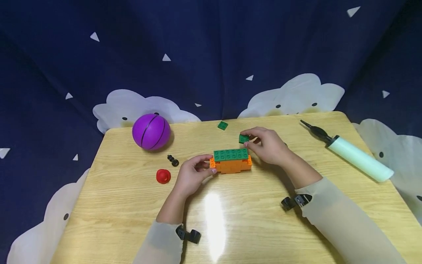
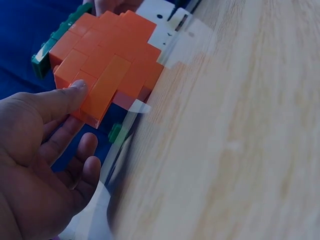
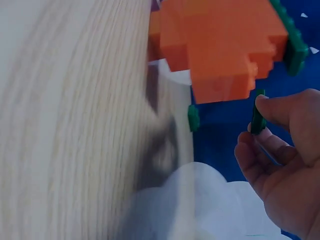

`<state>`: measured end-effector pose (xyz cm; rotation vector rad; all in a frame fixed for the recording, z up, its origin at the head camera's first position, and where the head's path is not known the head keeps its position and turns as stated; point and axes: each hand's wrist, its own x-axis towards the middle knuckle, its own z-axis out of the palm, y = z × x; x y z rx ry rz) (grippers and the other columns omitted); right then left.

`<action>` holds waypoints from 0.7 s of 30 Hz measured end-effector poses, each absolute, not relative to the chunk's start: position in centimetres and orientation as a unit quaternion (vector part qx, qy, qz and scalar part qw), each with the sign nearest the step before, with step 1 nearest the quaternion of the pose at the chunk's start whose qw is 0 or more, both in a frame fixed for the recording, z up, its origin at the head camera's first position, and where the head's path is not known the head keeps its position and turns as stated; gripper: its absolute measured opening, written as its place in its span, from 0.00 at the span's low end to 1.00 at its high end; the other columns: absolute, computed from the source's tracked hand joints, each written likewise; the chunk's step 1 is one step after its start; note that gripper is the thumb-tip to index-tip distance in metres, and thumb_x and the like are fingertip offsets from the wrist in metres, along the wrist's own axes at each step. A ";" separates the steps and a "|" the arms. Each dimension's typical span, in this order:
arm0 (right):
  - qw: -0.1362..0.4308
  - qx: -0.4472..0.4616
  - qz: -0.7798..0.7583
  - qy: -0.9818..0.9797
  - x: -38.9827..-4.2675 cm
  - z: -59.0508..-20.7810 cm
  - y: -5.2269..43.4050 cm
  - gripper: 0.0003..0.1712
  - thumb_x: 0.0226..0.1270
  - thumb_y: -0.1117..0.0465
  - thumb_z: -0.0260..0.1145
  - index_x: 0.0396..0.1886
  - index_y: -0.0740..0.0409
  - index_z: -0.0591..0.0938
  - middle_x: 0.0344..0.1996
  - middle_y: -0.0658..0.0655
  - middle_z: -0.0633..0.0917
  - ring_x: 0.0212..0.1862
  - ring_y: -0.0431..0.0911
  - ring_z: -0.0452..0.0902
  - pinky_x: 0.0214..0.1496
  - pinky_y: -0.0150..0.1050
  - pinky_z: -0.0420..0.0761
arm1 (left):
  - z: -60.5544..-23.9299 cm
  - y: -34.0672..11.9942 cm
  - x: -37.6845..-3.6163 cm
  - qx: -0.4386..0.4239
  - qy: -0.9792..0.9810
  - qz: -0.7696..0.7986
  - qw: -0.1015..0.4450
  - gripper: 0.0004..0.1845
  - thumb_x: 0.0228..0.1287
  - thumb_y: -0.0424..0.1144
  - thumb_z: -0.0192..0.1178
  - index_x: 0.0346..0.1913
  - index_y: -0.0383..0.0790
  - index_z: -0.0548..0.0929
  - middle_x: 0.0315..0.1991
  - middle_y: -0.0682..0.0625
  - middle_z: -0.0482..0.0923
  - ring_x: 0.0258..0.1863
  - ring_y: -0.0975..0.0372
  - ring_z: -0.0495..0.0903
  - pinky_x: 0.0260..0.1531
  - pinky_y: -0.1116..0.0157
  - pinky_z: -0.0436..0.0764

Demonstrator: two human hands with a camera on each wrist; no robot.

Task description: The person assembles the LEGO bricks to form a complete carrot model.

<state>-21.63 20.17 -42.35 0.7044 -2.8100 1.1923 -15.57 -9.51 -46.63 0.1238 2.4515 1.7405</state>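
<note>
the brick block sits near the middle of the wooden table, an orange stepped body with a row of green bricks capping its top. going left to right: far to my left rests a purple ball, then a red cap and a small black valve piece, all well apart from the block. my left hand comes next, fingers loosely curled, with the thumb tip pressed against the block's left end; the left wrist view shows that thumb flat on an orange brick while the other fingers hang free beneath it. i judge the block light and rigid, hard plastic, smooth on the sides and so a bit slippery, and likely to shift on the glossy table if pushed from one end only. the flat end faces are the best places to brace it; the studded top gives better purchase than the sides. to the right, my right hand pinches a small green brick between thumb and fingertips, just above and behind the block's right end, not touching it. it is tiny and easy to drop, so i hold it by its edges. another loose green brick lies farther back. far right lies a pale green pump.
</note>
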 end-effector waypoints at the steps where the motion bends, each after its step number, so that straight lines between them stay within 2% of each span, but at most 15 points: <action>1: 0.008 0.228 0.386 -0.894 -21.3 -42.2 20.2 0.21 0.75 0.61 0.68 0.65 0.54 0.82 0.60 0.56 0.83 0.53 0.51 0.83 0.51 0.47 0.85 | -46.6 -9.6 -15.5 0.041 0.812 0.578 0.067 0.23 0.57 0.38 0.79 0.56 0.54 0.88 0.45 0.52 0.86 0.45 0.57 0.83 0.49 0.56 0.83; 8: 0.032 0.250 0.413 -0.875 -19.4 -41.0 20.4 0.21 0.75 0.62 0.68 0.65 0.53 0.82 0.61 0.53 0.82 0.53 0.48 0.84 0.55 0.46 0.85 | -46.5 -9.6 -15.5 0.045 0.813 0.576 0.070 0.23 0.58 0.38 0.79 0.57 0.53 0.88 0.47 0.52 0.85 0.48 0.57 0.83 0.50 0.57 0.83; 13: 0.061 0.254 0.417 -0.871 -18.7 -40.2 20.6 0.21 0.74 0.64 0.69 0.65 0.52 0.83 0.59 0.50 0.83 0.52 0.45 0.83 0.53 0.38 0.84 | -46.4 -9.5 -15.5 0.044 0.816 0.572 0.065 0.23 0.58 0.38 0.79 0.57 0.54 0.88 0.47 0.53 0.85 0.47 0.57 0.83 0.50 0.57 0.84; 17: 0.059 0.258 0.415 -0.870 -18.1 -39.9 20.9 0.22 0.74 0.64 0.68 0.66 0.52 0.83 0.58 0.50 0.83 0.51 0.44 0.83 0.51 0.34 0.83 | -46.3 -9.5 -15.6 0.044 0.815 0.574 0.068 0.23 0.58 0.38 0.78 0.57 0.52 0.88 0.46 0.52 0.86 0.46 0.57 0.83 0.50 0.58 0.84; 21: 0.048 0.267 0.410 -0.871 -17.4 -40.0 21.0 0.22 0.75 0.63 0.68 0.66 0.52 0.83 0.58 0.51 0.83 0.51 0.46 0.84 0.48 0.37 0.84 | -46.3 -9.5 -15.6 0.044 0.813 0.576 0.071 0.23 0.58 0.37 0.78 0.57 0.51 0.88 0.46 0.50 0.86 0.45 0.57 0.84 0.49 0.58 0.84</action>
